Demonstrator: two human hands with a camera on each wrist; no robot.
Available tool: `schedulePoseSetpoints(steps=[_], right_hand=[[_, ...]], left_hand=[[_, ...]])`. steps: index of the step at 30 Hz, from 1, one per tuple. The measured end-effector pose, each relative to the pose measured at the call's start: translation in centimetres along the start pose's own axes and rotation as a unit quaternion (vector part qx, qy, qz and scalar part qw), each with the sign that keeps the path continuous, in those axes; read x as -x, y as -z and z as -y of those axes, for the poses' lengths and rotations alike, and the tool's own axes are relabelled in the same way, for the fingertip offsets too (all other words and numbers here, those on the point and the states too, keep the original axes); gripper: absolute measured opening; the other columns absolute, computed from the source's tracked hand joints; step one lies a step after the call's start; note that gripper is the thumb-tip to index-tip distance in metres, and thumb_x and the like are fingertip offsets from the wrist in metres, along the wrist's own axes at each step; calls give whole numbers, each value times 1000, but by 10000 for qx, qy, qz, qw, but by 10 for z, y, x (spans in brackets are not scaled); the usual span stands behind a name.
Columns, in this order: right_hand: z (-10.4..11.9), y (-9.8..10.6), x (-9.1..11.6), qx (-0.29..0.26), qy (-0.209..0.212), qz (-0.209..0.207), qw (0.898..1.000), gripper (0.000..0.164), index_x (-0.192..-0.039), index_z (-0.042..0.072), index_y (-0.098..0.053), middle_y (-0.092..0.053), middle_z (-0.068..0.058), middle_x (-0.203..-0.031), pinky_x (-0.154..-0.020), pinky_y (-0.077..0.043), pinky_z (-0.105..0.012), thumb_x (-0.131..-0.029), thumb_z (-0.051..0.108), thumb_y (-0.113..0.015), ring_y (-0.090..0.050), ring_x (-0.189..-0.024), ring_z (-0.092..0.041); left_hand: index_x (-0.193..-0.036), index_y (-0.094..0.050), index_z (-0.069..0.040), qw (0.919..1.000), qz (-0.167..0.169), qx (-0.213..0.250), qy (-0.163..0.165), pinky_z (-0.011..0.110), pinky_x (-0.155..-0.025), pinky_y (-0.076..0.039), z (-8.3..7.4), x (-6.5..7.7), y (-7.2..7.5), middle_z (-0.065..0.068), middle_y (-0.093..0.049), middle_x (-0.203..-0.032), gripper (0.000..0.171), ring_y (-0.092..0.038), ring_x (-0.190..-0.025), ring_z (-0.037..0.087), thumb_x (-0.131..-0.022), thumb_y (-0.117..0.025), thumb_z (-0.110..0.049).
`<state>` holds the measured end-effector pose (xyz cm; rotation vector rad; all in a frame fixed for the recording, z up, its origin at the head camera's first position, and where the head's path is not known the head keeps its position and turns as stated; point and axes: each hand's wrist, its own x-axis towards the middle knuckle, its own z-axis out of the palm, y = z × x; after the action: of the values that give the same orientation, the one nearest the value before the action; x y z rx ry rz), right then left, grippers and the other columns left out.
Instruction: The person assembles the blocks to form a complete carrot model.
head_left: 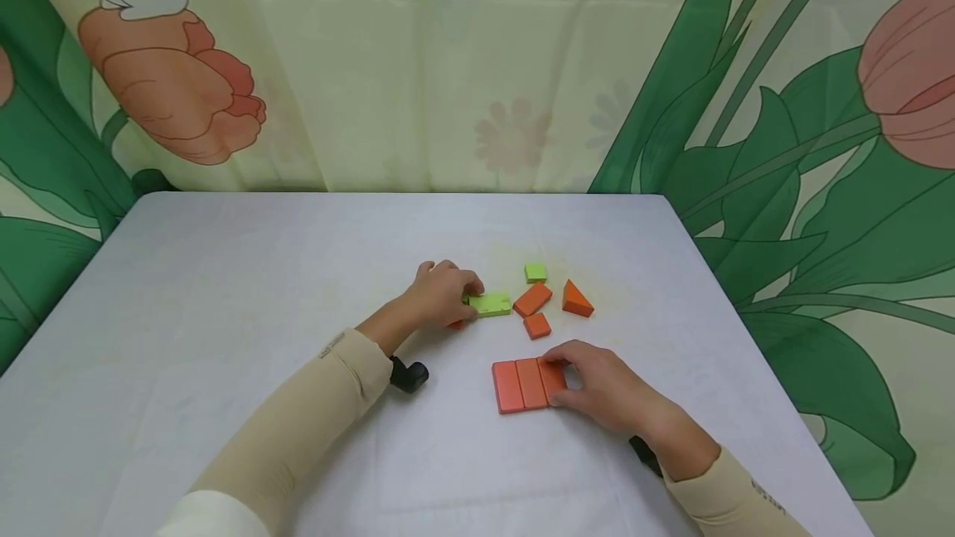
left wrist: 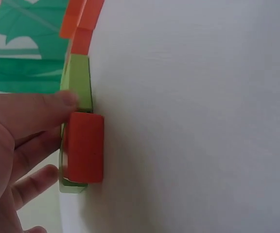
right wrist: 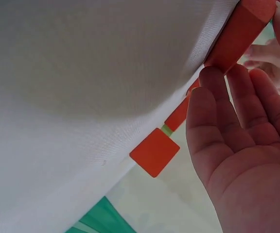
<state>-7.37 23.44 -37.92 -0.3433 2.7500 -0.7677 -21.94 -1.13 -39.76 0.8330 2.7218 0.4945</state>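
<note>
- On the white table (head_left: pixel 246 288), my head view gives me both hands, well apart, and the scatter of blocks between and beyond them
- From the left wrist I pick out a red block (left wrist: pixel 86 148) just beside the thumb, with a green edge showing past it; from the head I get only a red sliver under the left hand (head_left: pixel 440 297)
- From the right wrist I see the palm side of the right hand (head_left: pixel 608 392) and the side of a block at its fingertips, with the other hand behind; I can't tell which loose block shows me its square orange face there
- At the left hand, thumb and fingers pinch one end of the long green block (head_left: pixel 491 304), whose other end points toward the loose orange pieces
- At the right hand, thumb and fingers grip the end block (head_left: pixel 552 379) across its two short ends; it closes a row of three (head_left: pixel 532 383), side by side and lying flat
- Across that row I see plain, smooth faces, the leftmost a pinker red, the others more orange
- Beyond it lie a small green block (head_left: pixel 535 273), an orange rectangle (head_left: pixel 533 299), a smaller orange block (head_left: pixel 537 326) and an orange triangle (head_left: pixel 578 299)
</note>
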Motion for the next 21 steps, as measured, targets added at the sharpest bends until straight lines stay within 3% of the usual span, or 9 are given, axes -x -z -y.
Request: schedulePoseSetpoints(steps=[5,9,15,21], right_hand=[[-1,0,-1,-34,35,26,10000,47,-127,10,-63,-62,3,-122,-99,-46,-45,-84,16,-82,-57,-113,-20],[-1,0,-2,-10,47,39,10000,48,-127,10,-63,-62,4,-121,-98,-46,-45,-84,16,-83,-57,-112,-20],[-3,0,-3,-17,6,73,10000,48,-127,11,-63,-61,5,-120,-98,-46,-44,-83,17,-83,-57,-111,-19],[-5,-1,-4,-17,117,37,9999,48,-127,10,-63,-61,5,-118,-97,-46,-44,-83,16,-83,-57,-109,-19]], left_hand=[[-116,-72,-20,9994,163,167,-236,64,-113,-9,-3,11,-3,-10,-66,-95,31,-46,-125,22,-88,-79,-28],[-114,-73,-20,9987,223,172,-430,66,-112,-7,-10,18,-6,-12,-66,-95,30,-46,-124,22,-86,-81,-28],[-112,-74,-21,9969,234,164,-735,65,-111,-12,-23,22,-14,-14,-68,-102,29,-48,-122,21,-85,-82,-30],[-113,-74,-22,9959,291,273,-813,55,-105,-23,-33,19,-22,-16,-68,-101,29,-48,-113,17,-86,-80,-32]])
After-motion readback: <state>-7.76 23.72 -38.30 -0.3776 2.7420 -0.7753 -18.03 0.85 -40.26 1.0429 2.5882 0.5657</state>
